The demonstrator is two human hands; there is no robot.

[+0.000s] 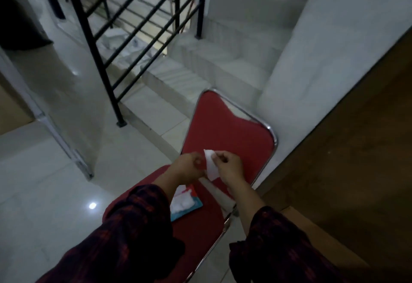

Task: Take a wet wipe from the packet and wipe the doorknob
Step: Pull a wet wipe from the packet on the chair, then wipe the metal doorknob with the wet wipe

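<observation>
- Head view, looking down: a red padded chair [225, 131] with a chrome frame stands on pale floor tiles [44, 171], its backrest close to a white wall corner [312, 60].
- Beyond it, white steps [223, 60] rise beside a black metal railing [133, 26]. A brown wooden door [361, 149] fills the right side; its knob is not in view.
- On the seat lies a teal wipe packet [189, 207], open, with white wipes bunched at its mouth, partly hidden by the left forearm.
- Above the seat, the left hand [189, 167] and right hand [229, 167] each pinch a white wet wipe [211, 164] between them. It hangs with its long axis roughly vertical, its lower corner pointing down.
</observation>
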